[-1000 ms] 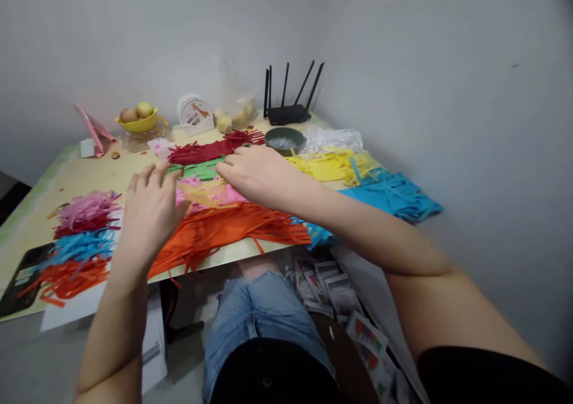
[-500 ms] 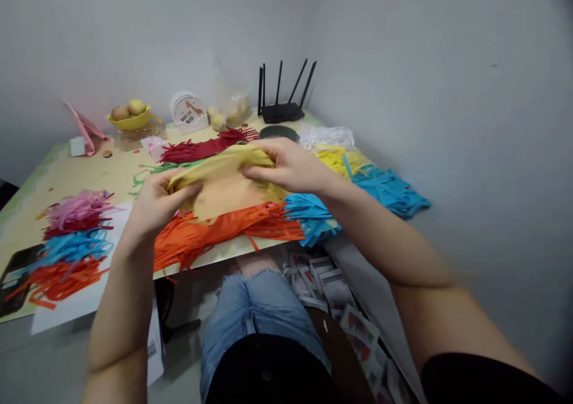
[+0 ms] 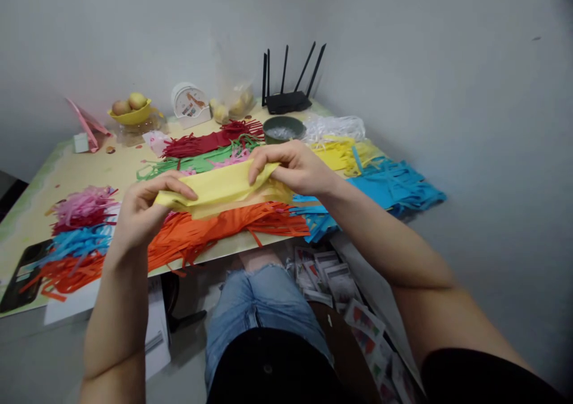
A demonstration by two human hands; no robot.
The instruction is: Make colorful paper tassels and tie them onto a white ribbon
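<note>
A sheet of yellow tissue paper [image 3: 219, 184] is stretched between my two hands above the table. My left hand [image 3: 145, 204] pinches its left end, and my right hand [image 3: 295, 168] grips the right end with fingers curled over the top edge. Just below the sheet lies orange fringed paper [image 3: 215, 234]. Behind it are green fringed paper [image 3: 201, 162] and dark red fringed paper [image 3: 201, 144]. Blue fringed paper [image 3: 389, 183] and yellow fringed paper [image 3: 335, 153] lie beyond my right forearm.
Pink, red, blue and orange fringe bundles [image 3: 80, 237] lie at left near a phone [image 3: 22, 281]. Further back stand a bowl of round fruit [image 3: 132, 116], a white holder [image 3: 191, 117], a green bowl [image 3: 284, 120] and a black router [image 3: 286, 101]. Packets [image 3: 340, 281] fill a box below.
The yellow tissue paper has gone from a wider, drooping sheet to a narrower, folded-over band. My fingers have shifted over its top edge. The view has moved slightly.
</note>
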